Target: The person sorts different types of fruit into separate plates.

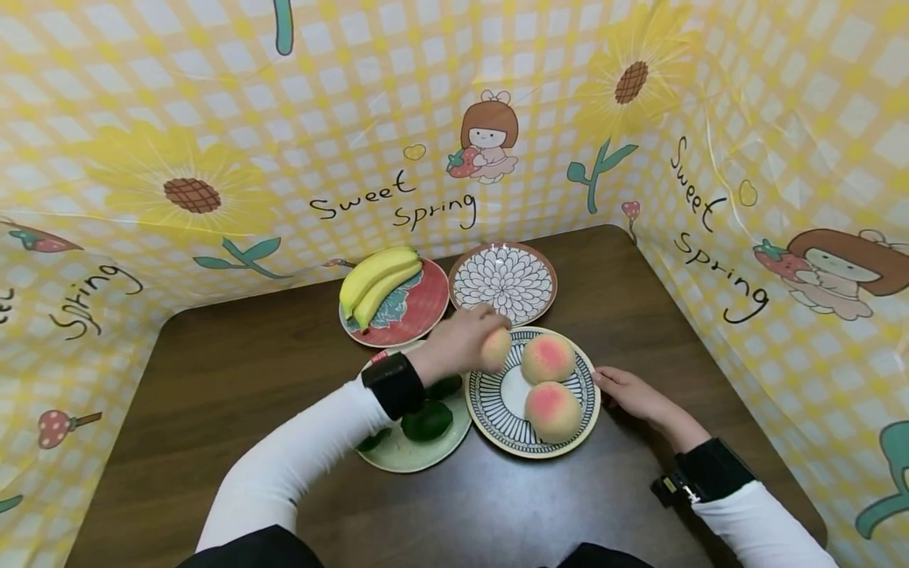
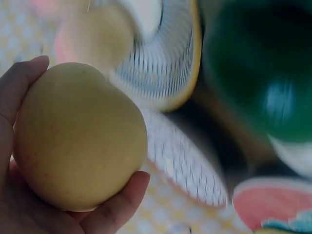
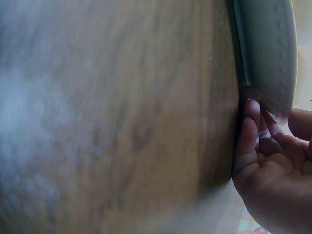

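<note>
1. The left hand (image 1: 458, 343) holds a peach (image 1: 495, 348) just left of centre in the head view, at the upper-left rim of the striped plate (image 1: 497, 406). The left wrist view shows the grip clamped: thumb and fingers (image 2: 119, 204) curl round the yellow fruit from two sides, which keeps a round, smooth thing from rolling out of the palm.

2. Two more peaches (image 1: 548, 359) (image 1: 553, 411) lie on that striped plate, right of its middle, touching or nearly touching. The bare white centre at the plate's left is the part nearest the held peach.

3. The right hand (image 1: 628, 392) rests on the table (image 1: 234, 371) at the right edge of the striped plate. In the right wrist view its fingertips (image 3: 251, 109) press against the plate's rim; the fingers look loosely bent and grasp nothing. It seems set there to steady the plate.

4. Left of the striped plate, partly under the left forearm, a pale green plate (image 1: 419, 451) carries dark green vegetables (image 1: 427, 420); what kind I cannot tell.

5. Toward the upper middle, a red plate (image 1: 419, 312) bears bananas (image 1: 376, 284), and beside it to the right stands a flower-patterned plate (image 1: 504, 282) with nothing on it.

6. A yellow checked cloth (image 1: 213, 118) printed with sunflowers walls the table on three sides.
</note>
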### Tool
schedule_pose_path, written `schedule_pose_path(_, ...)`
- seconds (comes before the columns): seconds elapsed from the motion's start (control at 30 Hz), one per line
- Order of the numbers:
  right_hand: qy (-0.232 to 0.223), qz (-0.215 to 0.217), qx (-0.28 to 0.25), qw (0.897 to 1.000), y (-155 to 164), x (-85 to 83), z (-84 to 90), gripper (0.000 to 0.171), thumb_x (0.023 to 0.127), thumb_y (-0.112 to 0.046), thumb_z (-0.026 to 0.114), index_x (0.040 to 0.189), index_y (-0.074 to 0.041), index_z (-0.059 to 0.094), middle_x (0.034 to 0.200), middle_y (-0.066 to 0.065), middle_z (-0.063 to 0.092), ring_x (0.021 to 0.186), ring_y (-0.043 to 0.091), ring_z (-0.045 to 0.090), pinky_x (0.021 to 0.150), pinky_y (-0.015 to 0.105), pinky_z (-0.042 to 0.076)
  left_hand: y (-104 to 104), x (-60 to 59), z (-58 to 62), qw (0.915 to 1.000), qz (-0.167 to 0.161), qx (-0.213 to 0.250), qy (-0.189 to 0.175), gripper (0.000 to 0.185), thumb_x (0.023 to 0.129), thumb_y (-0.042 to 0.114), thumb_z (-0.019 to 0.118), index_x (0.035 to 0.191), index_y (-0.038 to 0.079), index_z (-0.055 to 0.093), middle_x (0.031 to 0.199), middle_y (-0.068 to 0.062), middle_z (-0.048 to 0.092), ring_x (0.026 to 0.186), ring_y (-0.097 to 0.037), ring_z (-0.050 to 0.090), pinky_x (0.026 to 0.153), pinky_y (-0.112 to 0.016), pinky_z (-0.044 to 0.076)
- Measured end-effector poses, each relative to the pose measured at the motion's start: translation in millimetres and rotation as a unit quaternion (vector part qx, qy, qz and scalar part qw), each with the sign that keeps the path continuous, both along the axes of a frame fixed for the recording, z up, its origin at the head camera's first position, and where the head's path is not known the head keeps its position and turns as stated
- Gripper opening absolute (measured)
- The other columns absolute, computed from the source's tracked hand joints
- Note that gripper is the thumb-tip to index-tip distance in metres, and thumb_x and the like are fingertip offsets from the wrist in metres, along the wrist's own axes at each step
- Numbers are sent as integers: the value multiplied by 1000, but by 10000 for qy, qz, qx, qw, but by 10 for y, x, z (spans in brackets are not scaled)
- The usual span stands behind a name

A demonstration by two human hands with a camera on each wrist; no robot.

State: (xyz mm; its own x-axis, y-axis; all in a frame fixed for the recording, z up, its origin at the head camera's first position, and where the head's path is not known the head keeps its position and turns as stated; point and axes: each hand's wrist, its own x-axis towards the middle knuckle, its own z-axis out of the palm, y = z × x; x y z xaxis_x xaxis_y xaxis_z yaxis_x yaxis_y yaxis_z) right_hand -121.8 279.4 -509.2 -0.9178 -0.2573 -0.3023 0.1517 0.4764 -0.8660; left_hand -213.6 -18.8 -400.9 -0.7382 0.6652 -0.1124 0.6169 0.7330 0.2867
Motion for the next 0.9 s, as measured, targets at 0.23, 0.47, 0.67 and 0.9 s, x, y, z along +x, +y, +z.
schedule_pose_path(0.23,-18,36,7,10000,13,-15,12,44,112,-20,37,135,16,50,108,22,64,89,16,55,77,29,49,137,281,-293,9987,-209,-442,-123,67,79,37,86,137,19,58,135,-8,59,111,-34,63,82,-46,60)
schedule_pose_path(0.47,-8,19,-29,10000,9,-11,-7,44,112,-19,37,134,16,51,108,22,64,89,16,55,78,29,48,232,378,-500,9957,-512,-768,93,75,74,39,89,134,11,54,130,-9,61,109,-30,63,88,-40,59)
schedule_pose_path(0.67,-45,23,6,10000,2,-31,3,43,111,-19,38,134,16,51,108,22,64,89,16,55,78,29,49,226,434,-543,9951,-511,-827,165,78,70,39,92,132,11,54,128,-12,58,109,-33,62,90,-41,59)
schedule_pose_path(0.9,-66,94,54,9999,-11,-34,41,42,112,-18,37,132,16,52,105,21,64,87,15,55,76,29,49,244,431,-500,9938,-419,-1004,-233,84,71,42,93,136,11,50,132,-13,53,117,-33,59,92,-42,59)
